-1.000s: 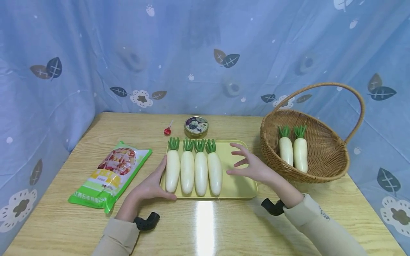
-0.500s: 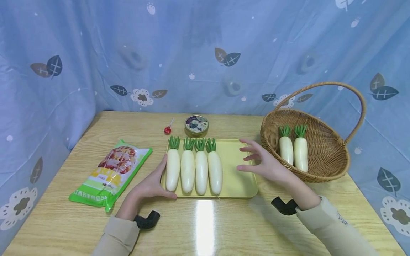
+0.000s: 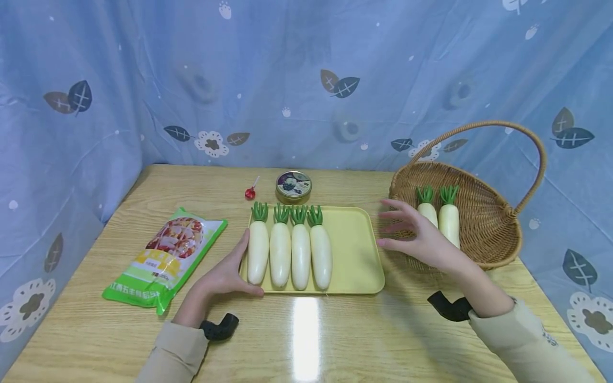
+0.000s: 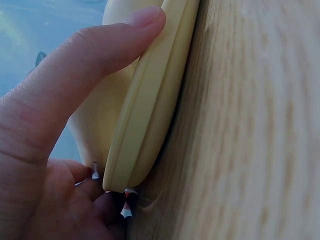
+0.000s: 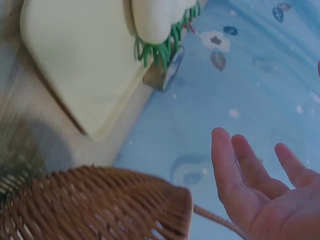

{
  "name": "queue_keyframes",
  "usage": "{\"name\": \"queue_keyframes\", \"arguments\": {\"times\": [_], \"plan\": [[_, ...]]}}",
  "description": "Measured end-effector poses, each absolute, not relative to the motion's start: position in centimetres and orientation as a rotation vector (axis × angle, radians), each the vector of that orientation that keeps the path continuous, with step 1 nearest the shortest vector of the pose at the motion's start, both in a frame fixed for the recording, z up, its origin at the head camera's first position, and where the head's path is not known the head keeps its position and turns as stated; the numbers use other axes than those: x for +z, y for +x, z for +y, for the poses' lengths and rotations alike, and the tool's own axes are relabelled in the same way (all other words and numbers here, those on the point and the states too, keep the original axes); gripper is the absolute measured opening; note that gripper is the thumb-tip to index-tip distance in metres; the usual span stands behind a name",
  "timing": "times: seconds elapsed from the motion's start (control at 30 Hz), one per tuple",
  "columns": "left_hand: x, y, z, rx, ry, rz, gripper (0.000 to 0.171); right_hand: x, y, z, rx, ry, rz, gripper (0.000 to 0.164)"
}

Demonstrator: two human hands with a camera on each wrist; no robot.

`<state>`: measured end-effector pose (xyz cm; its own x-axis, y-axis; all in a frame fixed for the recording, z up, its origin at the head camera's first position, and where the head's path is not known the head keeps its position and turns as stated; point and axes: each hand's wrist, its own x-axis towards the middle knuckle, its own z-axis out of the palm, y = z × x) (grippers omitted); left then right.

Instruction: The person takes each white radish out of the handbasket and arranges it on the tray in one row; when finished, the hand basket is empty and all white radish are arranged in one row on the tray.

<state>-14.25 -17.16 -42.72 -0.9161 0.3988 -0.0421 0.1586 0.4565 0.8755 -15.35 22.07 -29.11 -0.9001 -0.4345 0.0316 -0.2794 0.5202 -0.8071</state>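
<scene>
A pale yellow tray (image 3: 356,250) carries several white radishes (image 3: 300,258) with green tops, lined up side by side on its left part. My left hand (image 3: 225,275) holds the tray's near left corner; in the left wrist view the thumb (image 4: 120,42) lies on the rim, with the other fingers around the corner. My right hand (image 3: 423,236) holds nothing, its fingers spread, between the tray and the wicker basket (image 3: 488,229). Two more white radishes (image 3: 449,226) lean inside that basket, one partly hidden behind this hand.
A green and white food bag (image 3: 167,258) lies left of the tray. Behind the tray are a round tin (image 3: 293,186) and a red lollipop (image 3: 250,193). The basket's tall handle (image 3: 507,125) arches at right. A blue patterned curtain (image 3: 268,106) surrounds the wooden table (image 3: 258,340).
My right hand has moved right, from over the tray's right part to the front of the basket, fingers still spread. The left hand stays at the tray's corner.
</scene>
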Motion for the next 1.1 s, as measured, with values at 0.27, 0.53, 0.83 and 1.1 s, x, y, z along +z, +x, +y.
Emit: {"name": "queue_keyframes", "arguments": {"times": [0.27, 0.53, 0.83, 1.1], "plan": [[-42.7, -14.3, -17.1, 1.445, 0.483, 2.462, 0.140, -28.0, -15.0, 23.5, -1.298, -0.559, 2.638, 0.073], [-42.7, -14.3, -17.2, 1.426, 0.462, 2.471, 0.140, -27.2, -15.3, 24.8, -1.291, -0.574, 2.693, 0.071], [-42.9, -14.4, -17.3, 1.449, 0.500, 2.463, 0.141, -27.2, -15.9, 26.9, -1.259, -0.489, 2.747, 0.074], [-43.0, -14.5, -17.4, 1.457, 0.506, 2.464, 0.141, -28.3, -16.8, 28.9, -1.251, -0.490, 2.809, 0.074]]}}
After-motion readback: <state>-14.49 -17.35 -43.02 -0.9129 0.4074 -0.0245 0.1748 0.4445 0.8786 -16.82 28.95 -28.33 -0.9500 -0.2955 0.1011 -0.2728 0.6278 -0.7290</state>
